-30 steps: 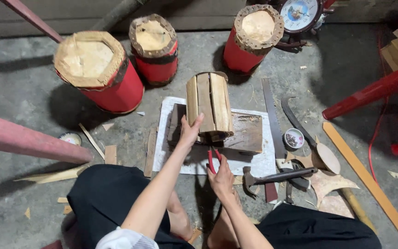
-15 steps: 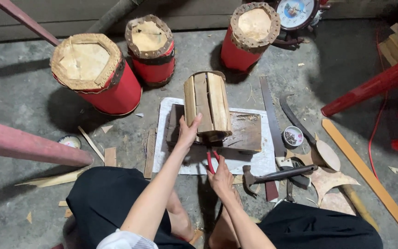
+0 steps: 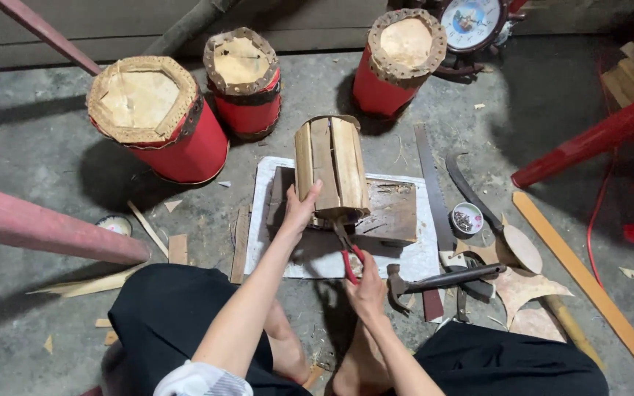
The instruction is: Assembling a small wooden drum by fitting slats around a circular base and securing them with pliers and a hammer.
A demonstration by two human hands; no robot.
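While I sat on the concrete floor (image 3: 31,139) with knees apart, the items before me stood as follows.

Item 1: my left hand (image 3: 299,213), arm stretched forward from the lower left, palm pressed against the lower left side of the wooden stave drum body (image 3: 330,170), fingers spread flat on it, not closed round it.

Item 2: my right hand (image 3: 367,284), wrist bent up, fingers closed on the red handles of the pliers (image 3: 348,249); their dark nose reached up to the drum body's near bottom edge. Whether the nose gripped anything I could not tell.

Item 3: the drum body itself, a bare barrel of upright pale slats, stood on a dark wooden block (image 3: 383,213) that lay on a white board (image 3: 266,220). Its long axis ran up from the block, leaning slightly away from me, open top end toward the wall.

Item 4: three red drums (image 3: 185,147) with hide tops, standing upright beyond the board.

Item 5: to the right of the board, a hammer (image 3: 442,279), a long flat blade (image 3: 431,183), a curved knife (image 3: 471,191) and a small round tin (image 3: 467,218), lying close together on the floor.
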